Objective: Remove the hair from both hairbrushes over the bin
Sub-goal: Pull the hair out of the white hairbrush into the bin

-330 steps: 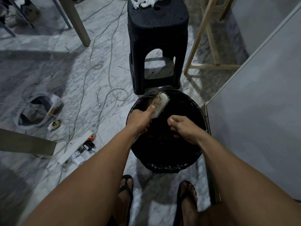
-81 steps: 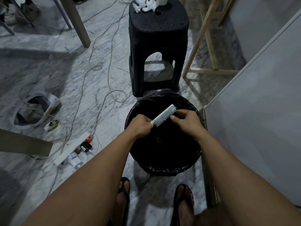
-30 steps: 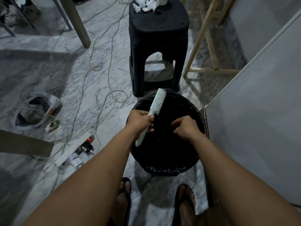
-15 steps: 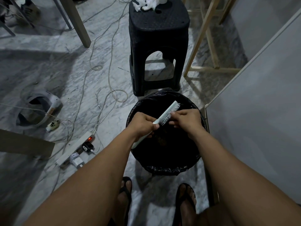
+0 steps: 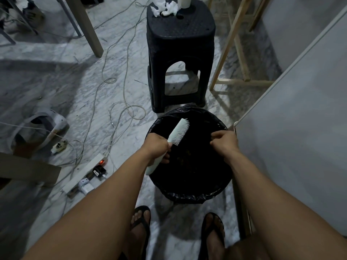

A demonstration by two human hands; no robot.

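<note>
One hairbrush, pale green with white bristles, is held over the open mouth of the black-lined bin; the head is angled toward 1 o'clock and the bristles face 3 o'clock. The handle is wrapped by the left hand, fingers curled tight around it. The right hand is held apart from the brush at 3 o'clock, over the bin's right rim, fingers drawn together as if pinching; whether any hair is held between them cannot be told. A second brush is not seen. Step judged in hand: dropping plucked hair into the bin. Next move judged to call for the right fingers to be returned to the bristles and remaining strands pulled out.
</note>
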